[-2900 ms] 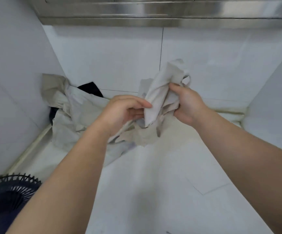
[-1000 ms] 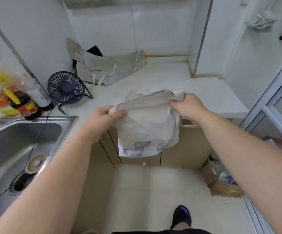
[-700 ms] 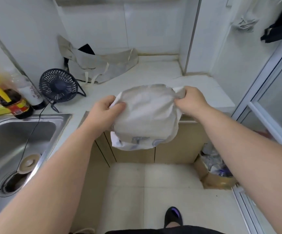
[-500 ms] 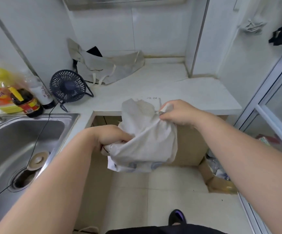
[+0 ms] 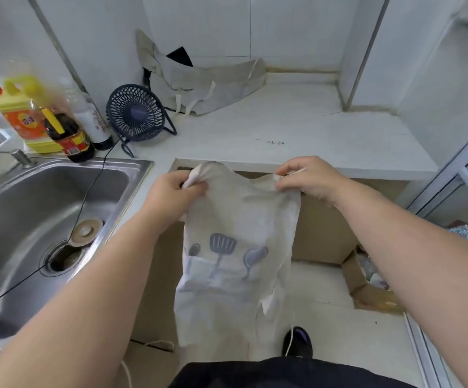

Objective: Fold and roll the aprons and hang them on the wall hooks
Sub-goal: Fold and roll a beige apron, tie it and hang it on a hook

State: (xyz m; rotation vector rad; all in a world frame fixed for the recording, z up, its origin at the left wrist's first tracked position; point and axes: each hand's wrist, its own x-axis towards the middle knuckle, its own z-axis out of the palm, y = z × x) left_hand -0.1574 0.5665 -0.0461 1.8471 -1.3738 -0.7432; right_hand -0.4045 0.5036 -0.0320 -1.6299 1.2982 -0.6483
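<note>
well, from the head view, the left hand (image 5: pixel 171 191) and the right hand (image 5: pixel 308 177) each pinch a top corner of a beige apron (image 5: pixel 238 247), with the fingers curled tight on bunched cloth. the apron hangs straight down below the fingers, in the air in front of the countertop (image 5: pixel 311 130) edge and over the floor. its print sits well below the knuckles: a grey-blue spatula, a spoon and a ladle above a pocket. a thin tie dangles from its lower right side towards a dark shoe (image 5: pixel 297 341). beyond the fingertips, far back on the countertop, a second apron (image 5: pixel 207 82) lies crumpled against the wall. left of the left fingers are a small dark fan (image 5: pixel 136 113), a steel sink (image 5: pixel 59 205), a yellow jug (image 5: pixel 20 113) with an orange label too blurred to read, and a dark sauce bottle (image 5: pixel 67 133). just beyond the right fingers a faint scribble (image 5: pixel 272 142) marks the countertop, unreadable.
</note>
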